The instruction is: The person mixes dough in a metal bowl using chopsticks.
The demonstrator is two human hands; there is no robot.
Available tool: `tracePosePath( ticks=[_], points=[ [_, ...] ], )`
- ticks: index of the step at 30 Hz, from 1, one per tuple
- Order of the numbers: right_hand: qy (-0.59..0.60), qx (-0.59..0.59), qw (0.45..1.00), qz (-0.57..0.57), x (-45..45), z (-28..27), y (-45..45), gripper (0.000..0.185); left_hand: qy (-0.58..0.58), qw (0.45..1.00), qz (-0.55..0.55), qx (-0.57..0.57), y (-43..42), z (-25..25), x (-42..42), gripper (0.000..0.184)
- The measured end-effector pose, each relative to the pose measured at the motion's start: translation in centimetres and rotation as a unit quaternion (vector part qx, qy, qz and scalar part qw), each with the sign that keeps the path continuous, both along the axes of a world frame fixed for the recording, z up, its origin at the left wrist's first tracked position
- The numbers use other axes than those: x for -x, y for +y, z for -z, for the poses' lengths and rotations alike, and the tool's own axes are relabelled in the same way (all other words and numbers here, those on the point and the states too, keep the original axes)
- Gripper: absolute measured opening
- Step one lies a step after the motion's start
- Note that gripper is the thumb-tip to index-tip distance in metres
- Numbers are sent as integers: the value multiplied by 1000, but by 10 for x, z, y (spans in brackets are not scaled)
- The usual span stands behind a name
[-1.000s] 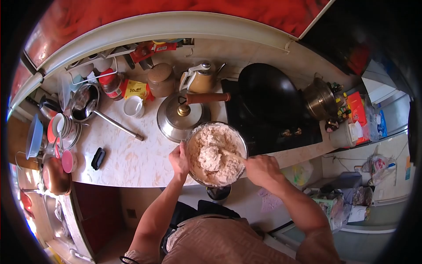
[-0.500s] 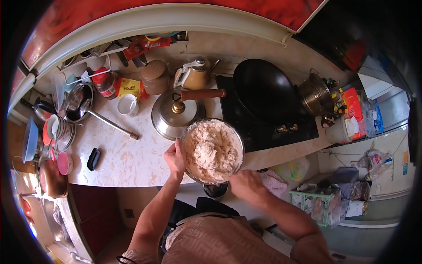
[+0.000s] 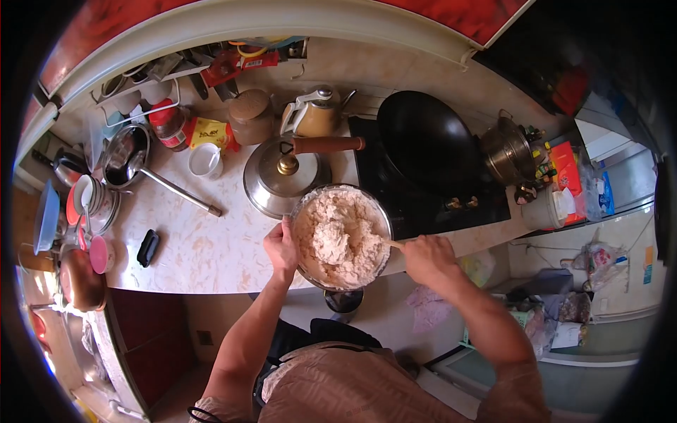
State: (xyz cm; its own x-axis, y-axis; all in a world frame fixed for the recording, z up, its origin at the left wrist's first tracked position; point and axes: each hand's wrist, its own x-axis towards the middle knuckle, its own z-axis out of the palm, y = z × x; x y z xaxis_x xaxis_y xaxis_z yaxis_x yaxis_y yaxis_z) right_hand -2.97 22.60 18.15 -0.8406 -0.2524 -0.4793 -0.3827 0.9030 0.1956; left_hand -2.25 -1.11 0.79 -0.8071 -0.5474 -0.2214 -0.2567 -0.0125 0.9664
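My left hand (image 3: 282, 248) grips the left rim of a metal mixing bowl (image 3: 389, 224), thumb along its edge. Inside is a lumpy, pale, sticky dough-like mixture (image 3: 338, 236), heaped in the middle. At the right of the bowl, my right hand (image 3: 431, 259) is closed around a thin wooden utensil (image 3: 392, 243). Its other end reaches over the rim into the mixture, so I cannot tell whether it is a spoon or chopsticks. The bowl is at the counter's front edge, just below a metal lid (image 3: 271, 185) with a brass-coloured knob.
A black wok (image 3: 427, 141) stands on the black cooktop (image 3: 465, 220), its wooden handle (image 3: 328, 144) reaching over the lid. Left on the counter (image 3: 190, 254) are a ladle (image 3: 180, 190), a white cup (image 3: 204, 161), stacked bowls (image 3: 106, 208) and a black object (image 3: 149, 248). A kettle (image 3: 314, 116) stands behind.
My right hand has moved right and up from the bowl's lower right edge, and the wooden utensil now shows. The bowl and my left hand have barely moved.
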Motion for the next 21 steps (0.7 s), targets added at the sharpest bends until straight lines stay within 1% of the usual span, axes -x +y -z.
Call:
tracePosePath(
  ticks=[2, 4, 8, 10, 11, 12, 14, 16, 18, 19, 21],
  points=[
    [-9, 4, 999, 32, -21, 21, -1, 21, 9, 1000, -22, -4, 1, 1, 1, 42],
    [-81, 14, 992, 97, -34, 30, -11, 22, 16, 1000, -26, -2, 1, 1, 1, 41],
    [-98, 49, 986, 127, -49, 29, -29, 23, 30, 999, -43, -2, 3, 5, 1, 40],
    [-109, 57, 989, 82, -48, 26, -36, 23, 34, 999, -36, -10, 2, 6, 2, 40],
    [-105, 47, 993, 41, -47, 19, -36, 23, 30, 999, -31, -14, 2, 7, 1, 40],
    [-105, 47, 993, 40, -44, 8, -37, 23, 31, 999, -32, -13, 3, 9, 0, 40],
    [-66, 22, 997, -17, -33, -16, -33, 20, 48, 998, -34, 5, 2, 11, 1, 40],
    [-47, 15, 999, -21, -22, -28, -27, 20, 42, 999, -33, 5, 2, 8, 0, 40],
    [27, -2, 999, -30, -8, -34, -24, 19, 38, 999, -31, 4, 2, 6, 1, 40],
    [27, -2, 999, -31, -1, -32, -24, 19, 30, 999, -26, 22, 0, 8, 1, 41],
    [-20, -12, 1000, -14, 9, -16, -25, 19, 19, 999, -17, 41, 1, 9, -2, 41]
  ],
)
